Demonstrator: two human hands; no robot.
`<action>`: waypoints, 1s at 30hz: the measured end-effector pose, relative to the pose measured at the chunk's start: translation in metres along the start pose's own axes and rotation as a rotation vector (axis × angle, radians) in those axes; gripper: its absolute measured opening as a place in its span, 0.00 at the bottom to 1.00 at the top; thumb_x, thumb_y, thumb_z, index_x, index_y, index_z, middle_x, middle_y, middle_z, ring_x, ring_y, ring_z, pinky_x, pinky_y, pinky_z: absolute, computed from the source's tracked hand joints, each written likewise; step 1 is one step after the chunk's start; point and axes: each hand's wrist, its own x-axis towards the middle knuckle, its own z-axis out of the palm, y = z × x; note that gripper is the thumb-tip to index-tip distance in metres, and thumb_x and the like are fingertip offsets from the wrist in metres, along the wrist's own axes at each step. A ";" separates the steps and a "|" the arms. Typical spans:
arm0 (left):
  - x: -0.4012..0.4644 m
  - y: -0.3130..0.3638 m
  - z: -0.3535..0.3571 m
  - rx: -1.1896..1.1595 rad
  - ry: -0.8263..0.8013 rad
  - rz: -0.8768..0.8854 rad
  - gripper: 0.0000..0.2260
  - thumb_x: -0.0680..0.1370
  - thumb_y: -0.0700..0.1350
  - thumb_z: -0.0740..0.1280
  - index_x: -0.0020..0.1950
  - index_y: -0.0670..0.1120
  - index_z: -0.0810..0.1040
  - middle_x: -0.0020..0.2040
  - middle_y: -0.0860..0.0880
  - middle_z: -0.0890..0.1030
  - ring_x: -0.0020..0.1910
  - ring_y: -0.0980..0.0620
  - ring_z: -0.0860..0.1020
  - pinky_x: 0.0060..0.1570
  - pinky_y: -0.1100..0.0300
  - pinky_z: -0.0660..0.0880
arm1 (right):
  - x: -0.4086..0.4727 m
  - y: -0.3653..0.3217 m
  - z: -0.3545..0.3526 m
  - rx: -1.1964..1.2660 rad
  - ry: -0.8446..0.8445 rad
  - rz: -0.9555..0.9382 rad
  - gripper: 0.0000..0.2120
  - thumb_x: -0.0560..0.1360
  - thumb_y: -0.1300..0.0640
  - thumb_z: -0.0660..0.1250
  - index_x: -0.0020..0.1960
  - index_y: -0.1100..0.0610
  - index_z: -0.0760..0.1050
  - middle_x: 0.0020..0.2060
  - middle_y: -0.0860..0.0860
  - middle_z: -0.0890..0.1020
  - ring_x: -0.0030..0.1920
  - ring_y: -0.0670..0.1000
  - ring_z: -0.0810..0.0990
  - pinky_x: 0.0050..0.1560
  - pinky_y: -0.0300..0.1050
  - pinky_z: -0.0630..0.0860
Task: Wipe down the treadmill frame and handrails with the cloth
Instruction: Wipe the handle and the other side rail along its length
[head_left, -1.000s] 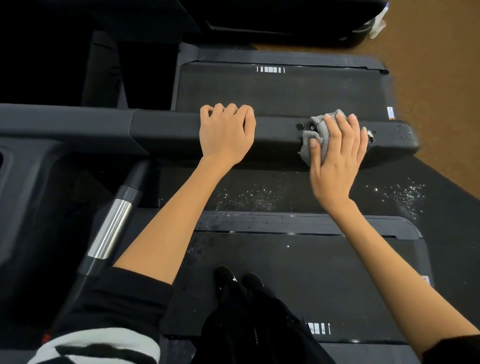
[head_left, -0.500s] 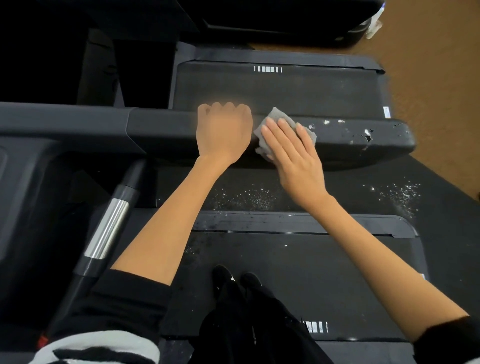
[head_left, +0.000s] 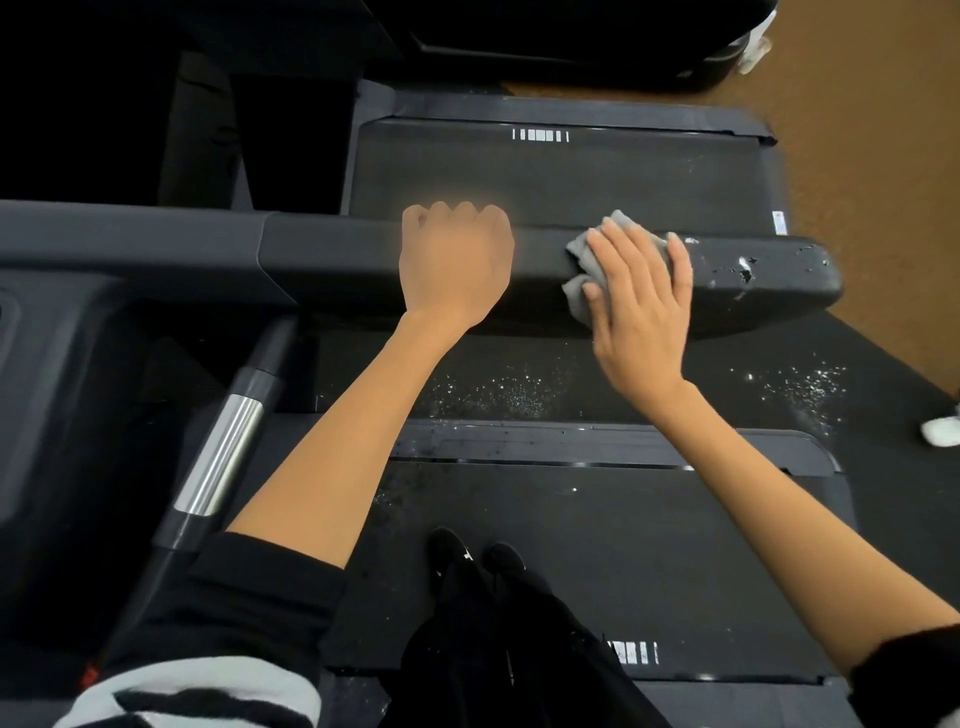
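A thick black handrail (head_left: 343, 254) of the treadmill runs across the view from left to right. My left hand (head_left: 454, 262) grips it near the middle, fingers curled over its far side. To the right, my right hand (head_left: 641, 301) lies flat with straight fingers on a crumpled grey cloth (head_left: 587, 249) and presses it against the rail. White flecks and scuffs (head_left: 745, 270) mark the rail's right end beyond the cloth.
Below the rail lies the treadmill belt (head_left: 623, 561) with my black shoes (head_left: 470, 556) on it and white dust scattered on the mat (head_left: 789, 384). A silver-banded grip bar (head_left: 221, 457) slants at lower left. A second treadmill (head_left: 561, 171) sits behind. Brown floor (head_left: 872, 156) at right.
My right hand slid the cloth left along the rail up to my left hand, then back right toward the rail's flecked end. My left hand kept its grip in place.
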 end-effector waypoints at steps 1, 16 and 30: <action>0.000 0.000 0.000 0.010 0.004 0.002 0.23 0.80 0.51 0.45 0.51 0.48 0.80 0.40 0.49 0.82 0.40 0.47 0.76 0.52 0.51 0.67 | 0.006 -0.010 0.004 0.009 0.012 0.021 0.17 0.83 0.56 0.57 0.69 0.60 0.72 0.68 0.55 0.75 0.70 0.54 0.71 0.73 0.56 0.59; -0.001 -0.004 0.002 -0.003 0.019 0.019 0.22 0.81 0.51 0.47 0.50 0.48 0.80 0.39 0.49 0.81 0.39 0.49 0.76 0.50 0.51 0.67 | -0.002 0.014 0.012 -0.160 0.042 -0.367 0.22 0.80 0.53 0.66 0.72 0.57 0.69 0.69 0.55 0.74 0.68 0.56 0.74 0.66 0.55 0.71; -0.002 -0.012 0.002 -0.080 0.026 0.092 0.20 0.81 0.51 0.49 0.52 0.48 0.79 0.40 0.51 0.81 0.38 0.51 0.76 0.48 0.53 0.67 | -0.007 0.039 0.000 -0.131 -0.056 -0.500 0.23 0.81 0.55 0.65 0.74 0.58 0.67 0.72 0.56 0.69 0.73 0.55 0.67 0.71 0.57 0.64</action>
